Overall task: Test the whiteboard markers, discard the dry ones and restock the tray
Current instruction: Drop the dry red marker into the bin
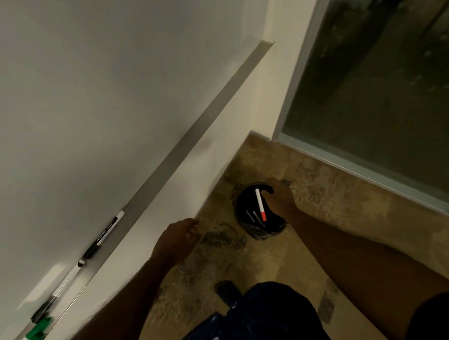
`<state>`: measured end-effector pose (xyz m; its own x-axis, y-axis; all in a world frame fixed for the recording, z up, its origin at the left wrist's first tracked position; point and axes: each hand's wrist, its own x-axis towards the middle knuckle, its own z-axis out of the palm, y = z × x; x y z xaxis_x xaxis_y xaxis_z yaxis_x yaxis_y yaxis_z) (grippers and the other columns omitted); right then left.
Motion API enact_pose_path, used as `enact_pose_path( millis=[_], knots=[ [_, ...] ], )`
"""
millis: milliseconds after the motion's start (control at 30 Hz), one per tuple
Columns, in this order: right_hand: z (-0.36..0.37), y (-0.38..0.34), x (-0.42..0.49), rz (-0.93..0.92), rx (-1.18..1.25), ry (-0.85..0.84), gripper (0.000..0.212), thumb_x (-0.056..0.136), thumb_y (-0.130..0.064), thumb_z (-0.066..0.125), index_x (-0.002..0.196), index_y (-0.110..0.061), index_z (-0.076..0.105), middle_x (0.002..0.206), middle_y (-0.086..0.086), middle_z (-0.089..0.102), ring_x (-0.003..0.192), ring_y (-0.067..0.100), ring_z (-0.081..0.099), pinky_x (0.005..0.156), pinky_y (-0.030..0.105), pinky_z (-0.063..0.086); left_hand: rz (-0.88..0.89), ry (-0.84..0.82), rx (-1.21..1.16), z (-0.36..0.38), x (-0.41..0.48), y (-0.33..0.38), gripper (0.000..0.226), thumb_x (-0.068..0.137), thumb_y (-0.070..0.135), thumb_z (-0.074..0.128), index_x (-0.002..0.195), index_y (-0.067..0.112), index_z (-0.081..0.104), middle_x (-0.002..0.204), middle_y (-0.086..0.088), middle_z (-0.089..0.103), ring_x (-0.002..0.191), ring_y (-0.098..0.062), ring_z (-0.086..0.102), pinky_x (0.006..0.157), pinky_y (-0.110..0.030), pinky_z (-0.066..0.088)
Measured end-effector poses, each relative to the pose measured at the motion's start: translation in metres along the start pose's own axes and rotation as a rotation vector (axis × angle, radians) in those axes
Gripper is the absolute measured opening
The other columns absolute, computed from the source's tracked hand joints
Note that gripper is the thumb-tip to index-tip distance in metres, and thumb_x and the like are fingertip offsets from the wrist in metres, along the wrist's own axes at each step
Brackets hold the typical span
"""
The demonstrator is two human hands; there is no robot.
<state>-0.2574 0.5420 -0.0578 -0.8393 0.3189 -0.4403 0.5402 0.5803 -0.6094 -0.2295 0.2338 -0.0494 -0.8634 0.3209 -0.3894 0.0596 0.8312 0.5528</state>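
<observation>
A black-lined bin (258, 230) stands on the floor by the wall. A white marker with a red cap (260, 205) lies slanted inside it, above two thin dark pens. My right hand (281, 199) hovers over the bin's right rim with relaxed fingers that do not touch the marker. My left hand (179, 237) hangs loosely curled near the wall and holds nothing. On the whiteboard tray (165, 160) at the lower left lie a black marker (105, 232), a white-barrelled marker (63, 284) and green markers (34, 336).
The whiteboard (82, 99) fills the left side, and a cream wall runs below it. A glass door or window (383, 81) with a metal frame is at the right. The floor is mottled brown tile (338, 202). My dark-trousered leg and shoe show at the bottom.
</observation>
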Motion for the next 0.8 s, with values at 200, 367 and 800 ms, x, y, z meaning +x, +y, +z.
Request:
enact_pose_path(
  millis=[200,367,800],
  knots=[
    [0.008,0.011,-0.002,-0.18,-0.119,-0.061,0.053,0.096,-0.024,0.059,0.145,-0.015,0.043,0.151,0.01,0.04,0.14,0.029,0.036,0.117,0.043,0.03,-0.032,-0.035,0.007,0.007,0.006,0.0,0.039,0.097,0.036,0.056,0.133,0.022,0.053,0.118,0.004,0.064,0.105,-0.011,0.059,0.095,-0.033,0.049],
    [0.03,0.021,-0.015,-0.252,-0.256,-0.165,0.064,0.097,-0.03,0.058,0.153,-0.021,0.028,0.161,0.006,0.021,0.149,0.026,0.019,0.12,0.046,0.022,-0.092,-0.054,0.028,0.013,-0.007,-0.014,0.046,0.092,0.045,0.054,0.135,0.026,0.051,0.119,0.004,0.063,0.108,-0.014,0.059,0.097,-0.039,0.05],
    [0.116,-0.028,-0.076,-0.622,-0.545,-0.359,0.065,0.094,-0.028,0.051,0.151,-0.013,0.025,0.158,0.01,0.025,0.144,0.028,0.023,0.116,0.039,0.021,-0.26,0.136,0.001,0.011,-0.079,-0.077,0.041,0.092,0.047,0.059,0.128,0.026,0.056,0.109,0.009,0.066,0.096,-0.009,0.061,0.089,-0.03,0.05]
  ],
)
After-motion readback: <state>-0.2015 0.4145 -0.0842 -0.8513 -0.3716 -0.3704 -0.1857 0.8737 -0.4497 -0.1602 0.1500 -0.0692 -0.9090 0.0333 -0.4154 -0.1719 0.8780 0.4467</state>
